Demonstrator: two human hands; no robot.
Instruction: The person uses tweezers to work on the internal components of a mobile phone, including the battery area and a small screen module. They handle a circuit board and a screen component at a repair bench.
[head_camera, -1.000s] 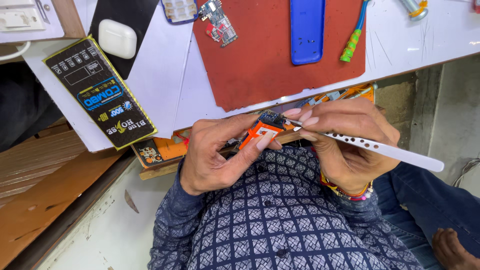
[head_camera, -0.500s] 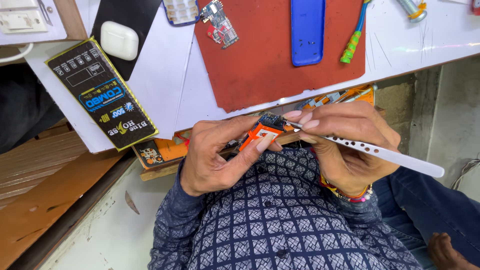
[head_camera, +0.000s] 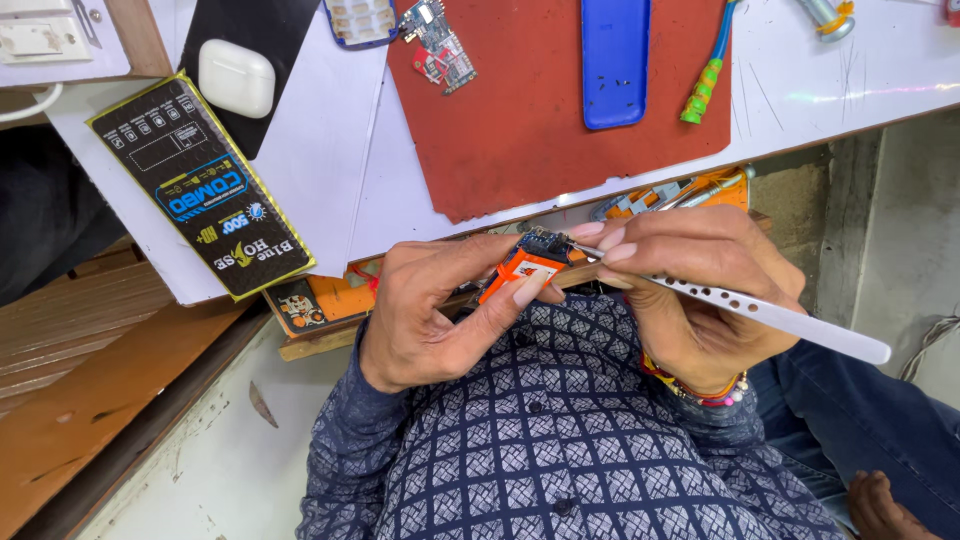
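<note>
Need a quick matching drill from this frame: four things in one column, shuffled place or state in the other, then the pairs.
Things:
1. small circuit board
2. tweezers
3. white earbud case
4. blue phone cover

Place or state:
A. lying on the red mat
B. held in the right hand, tips at the board
C. resting on a black pad at the bench's far left
D. pinched in the left hand, above the lap

Pairs: 1-D, 2-B, 3-C, 4-A
</note>
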